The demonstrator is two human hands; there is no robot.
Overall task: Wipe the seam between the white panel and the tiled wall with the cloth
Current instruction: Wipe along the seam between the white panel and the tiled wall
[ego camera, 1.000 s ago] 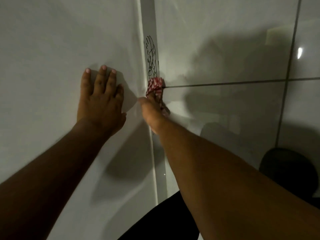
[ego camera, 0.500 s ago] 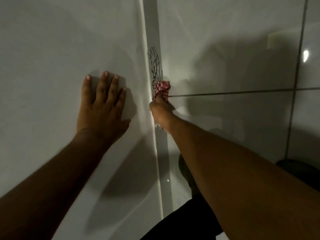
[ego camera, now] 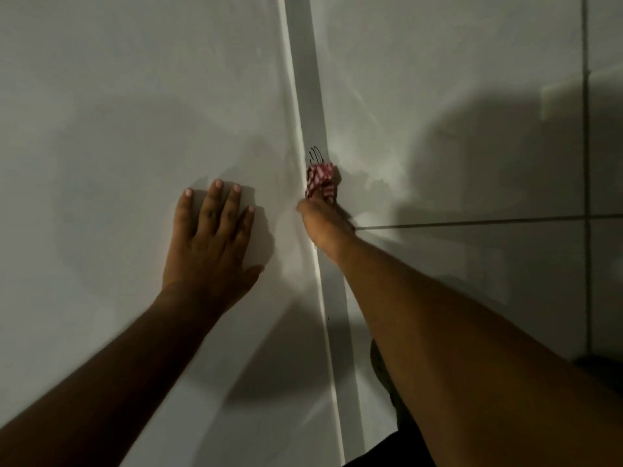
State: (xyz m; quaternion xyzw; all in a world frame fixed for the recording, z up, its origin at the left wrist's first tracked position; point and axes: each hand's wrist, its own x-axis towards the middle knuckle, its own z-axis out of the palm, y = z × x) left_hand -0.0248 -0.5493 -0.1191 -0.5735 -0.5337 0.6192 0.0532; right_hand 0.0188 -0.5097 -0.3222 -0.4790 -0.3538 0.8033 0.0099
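Note:
A red-and-white checked cloth [ego camera: 319, 179] is bunched in my right hand [ego camera: 323, 224], which presses it into the grey vertical seam [ego camera: 308, 79] between the white panel [ego camera: 135, 96] and the tiled wall [ego camera: 455, 79]. Just above the cloth a bit of black scribble [ego camera: 315, 154] shows on the seam; the cloth covers the remainder. My left hand [ego camera: 210, 237] lies flat on the white panel, fingers spread, left of the seam and holding nothing.
Dark grout lines [ego camera: 472, 222] cross the tiled wall to the right of my right hand. A dark shape [ego camera: 600, 365] sits at the lower right edge. My dark clothing [ego camera: 387, 453] shows at the bottom.
My right hand has slid the cloth up the seam from the horizontal grout line, covering most of the black scribble. My left hand stays flat on the panel.

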